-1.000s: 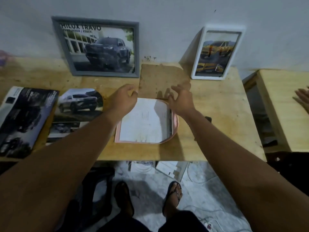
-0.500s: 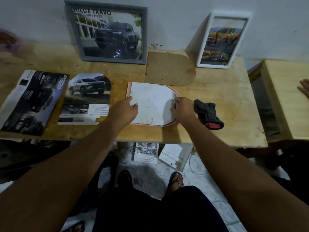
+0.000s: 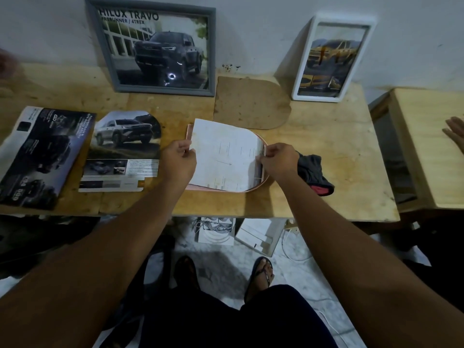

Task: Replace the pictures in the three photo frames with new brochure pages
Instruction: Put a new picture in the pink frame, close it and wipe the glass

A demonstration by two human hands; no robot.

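The left hand (image 3: 178, 162) and right hand (image 3: 278, 160) each pinch an edge of the sheet (image 3: 226, 154), fingers (image 3: 262, 160) clamped on it, probably to lift it from the pink frame (image 3: 253, 188) lying flat on the counter (image 3: 339, 159). Left of that, a cut page (image 3: 125, 146) waits, shaped to fit. Behind, the backing board (image 3: 251, 102) sits aside. The gray frame (image 3: 212, 46) and white frame (image 3: 316, 97) lean on the wall, seemingly done.
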